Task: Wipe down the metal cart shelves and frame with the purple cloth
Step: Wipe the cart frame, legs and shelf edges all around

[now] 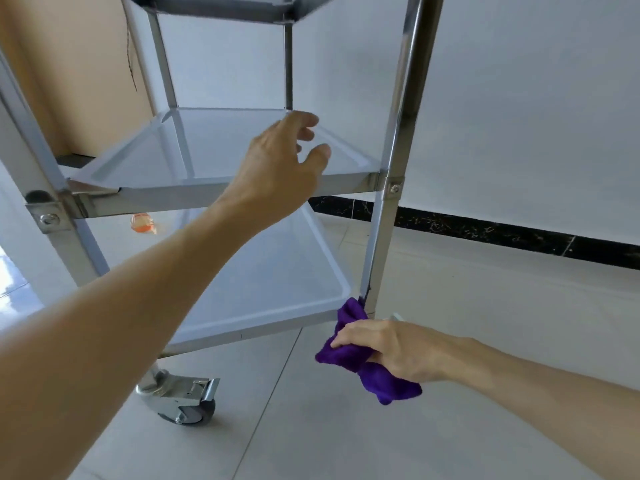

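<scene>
Hidden, cropped and blurred parts around the metal cart

At twelve o'clock the top shelf is cut by the frame edge. The right hand covers the middle of the purple cloth and the base of the near post. The orange object at nine o'clock is too blurred to identify.
</scene>
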